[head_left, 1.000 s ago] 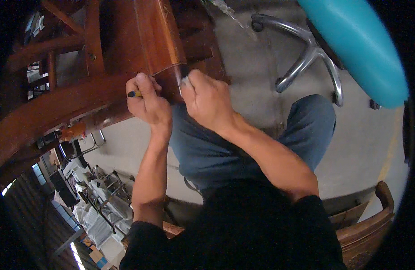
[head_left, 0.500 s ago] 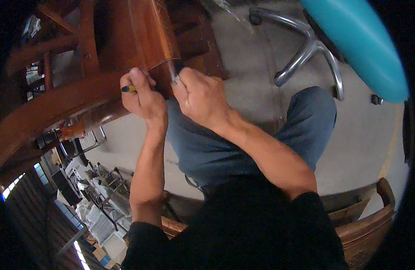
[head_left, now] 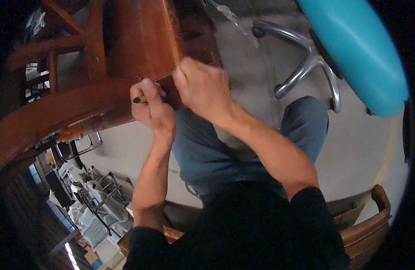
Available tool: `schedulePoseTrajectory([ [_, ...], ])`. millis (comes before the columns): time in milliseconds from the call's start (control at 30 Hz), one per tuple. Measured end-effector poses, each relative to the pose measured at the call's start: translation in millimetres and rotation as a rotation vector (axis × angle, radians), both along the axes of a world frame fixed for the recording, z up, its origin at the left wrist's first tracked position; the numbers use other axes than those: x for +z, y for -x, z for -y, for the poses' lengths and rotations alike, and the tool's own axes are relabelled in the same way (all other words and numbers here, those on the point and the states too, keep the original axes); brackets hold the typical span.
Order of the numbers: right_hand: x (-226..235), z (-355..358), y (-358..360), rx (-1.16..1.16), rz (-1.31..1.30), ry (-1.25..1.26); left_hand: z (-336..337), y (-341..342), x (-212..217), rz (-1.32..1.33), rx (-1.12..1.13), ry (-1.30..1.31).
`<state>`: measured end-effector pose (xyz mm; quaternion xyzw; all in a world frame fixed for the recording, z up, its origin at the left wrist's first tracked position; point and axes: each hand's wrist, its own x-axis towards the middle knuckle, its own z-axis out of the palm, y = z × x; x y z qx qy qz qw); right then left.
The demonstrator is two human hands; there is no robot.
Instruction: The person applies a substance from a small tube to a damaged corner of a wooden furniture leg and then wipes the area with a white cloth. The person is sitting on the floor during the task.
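Observation:
My left hand (head_left: pixel 154 107) is closed round a slim yellow-and-black handle (head_left: pixel 139 100); its black end sticks out past the thumb side, and the rest is hidden in the fist. It sits right by the corner of a reddish-brown wooden board (head_left: pixel 126 40), part of a piece of wooden furniture. To its right, my right hand (head_left: pixel 204 92) is curled into a fist at the board's edge. Motion smears its fingers, and what they grip cannot be made out. Along that edge runs a paler, orange-lit strip of wood (head_left: pixel 171 33).
A curved wooden rail (head_left: pixel 63 105) spans the left side. At the right stands a swivel chair with a teal seat (head_left: pixel 358 54) and chrome base (head_left: pixel 302 76). Wrapped chairs (head_left: pixel 92 209) are stacked lower left. A carved wooden piece (head_left: pixel 365 225) lies behind me at lower right.
My left hand has shifted right and slightly down in the picture, still round the handle. The right fist has moved a little up the board's edge; the pale, shiny piece beside it no longer shows.

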<state>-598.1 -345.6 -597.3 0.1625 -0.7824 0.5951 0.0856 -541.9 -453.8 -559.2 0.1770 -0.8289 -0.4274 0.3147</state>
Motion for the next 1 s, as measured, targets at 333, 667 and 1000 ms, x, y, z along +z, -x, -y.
schedulePoseTrajectory([
  [333,-5,14,67,0.071,0.021,-0.012,1,4,2,0.034,-0.003,0.07],
  [667,-25,32,160,-0.043,0.334,0.107,-10,3,5,0.093,-0.002,0.091],
  [1000,-24,23,65,0.033,0.067,0.155,-7,0,10,0.077,0.029,0.04],
])
